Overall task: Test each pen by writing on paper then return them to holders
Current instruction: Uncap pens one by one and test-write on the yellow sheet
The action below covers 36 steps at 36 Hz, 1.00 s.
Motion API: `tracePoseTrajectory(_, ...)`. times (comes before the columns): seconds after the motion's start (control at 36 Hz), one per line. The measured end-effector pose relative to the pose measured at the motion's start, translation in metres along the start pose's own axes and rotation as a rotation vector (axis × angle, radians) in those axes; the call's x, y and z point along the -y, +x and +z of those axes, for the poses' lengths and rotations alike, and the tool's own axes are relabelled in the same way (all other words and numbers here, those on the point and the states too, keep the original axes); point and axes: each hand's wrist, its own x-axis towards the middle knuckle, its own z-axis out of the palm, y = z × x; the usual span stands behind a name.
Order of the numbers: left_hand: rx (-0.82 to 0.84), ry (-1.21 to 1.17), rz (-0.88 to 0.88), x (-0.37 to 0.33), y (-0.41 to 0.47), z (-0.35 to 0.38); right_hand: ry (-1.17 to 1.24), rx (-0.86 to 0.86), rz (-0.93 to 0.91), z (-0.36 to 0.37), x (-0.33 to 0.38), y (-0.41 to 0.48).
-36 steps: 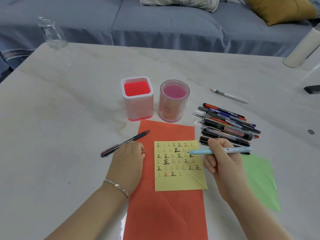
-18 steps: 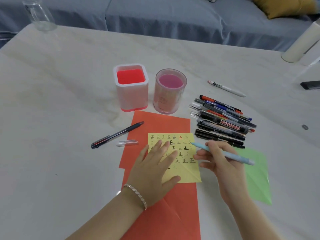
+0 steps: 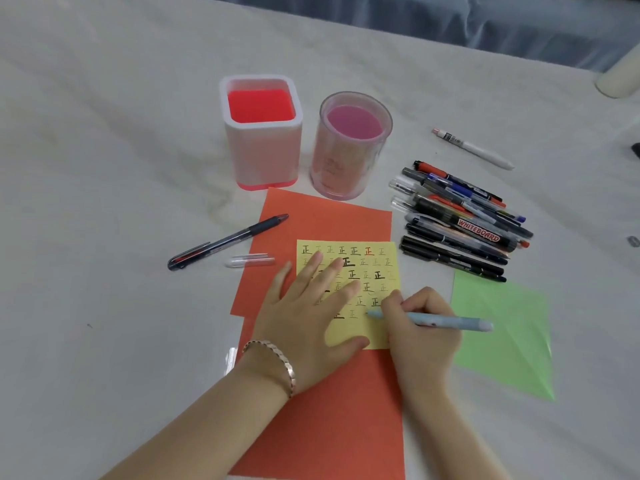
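Note:
My right hand point(image 3: 420, 336) grips a light blue pen point(image 3: 446, 321), its tip touching the lower part of a yellow note point(image 3: 382, 258) covered with small written characters. My left hand point(image 3: 311, 317) lies flat on that note with fingers spread. The note rests on an orange sheet point(image 3: 329, 216). A clear pen cap point(image 3: 250, 261) and a dark pen point(image 3: 228, 241) lie left of the sheet. Two holders stand behind: a square white one with a red inside point(image 3: 261, 133) and a round pink one point(image 3: 349, 147). Several pens point(image 3: 460, 220) are piled at the right.
A white pen point(image 3: 474, 150) lies alone beyond the pile. A green sheet point(image 3: 505, 327) lies right of my right hand. A white cylinder point(image 3: 618, 79) stands at the far right table edge, with a blue sofa point(image 3: 450, 15) behind the table.
My left hand left the clear cap on the table and came down flat on the yellow note. My right hand lowered the blue pen's tip from the note's upper part to its lower part.

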Motion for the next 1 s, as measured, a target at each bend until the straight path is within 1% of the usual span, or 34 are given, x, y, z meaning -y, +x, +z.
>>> tracePoseTrajectory(0.14, -0.014, -0.043, -0.007, -0.0002, 0.0001, 0.0003, -0.025, -0.031, -0.043, 0.0004, -0.005, 0.0017)
tracePoseTrajectory(0.39, 0.005, -0.03, -0.026, -0.0011, 0.0006, -0.0012, -0.047, 0.011, -0.097, 0.0047, -0.0067, 0.001)
tracePoseTrajectory(1.0, 0.0, -0.059, -0.028, -0.0016, 0.0012, -0.0026, -0.083, 0.018, -0.077, 0.0043, -0.0078, 0.0002)
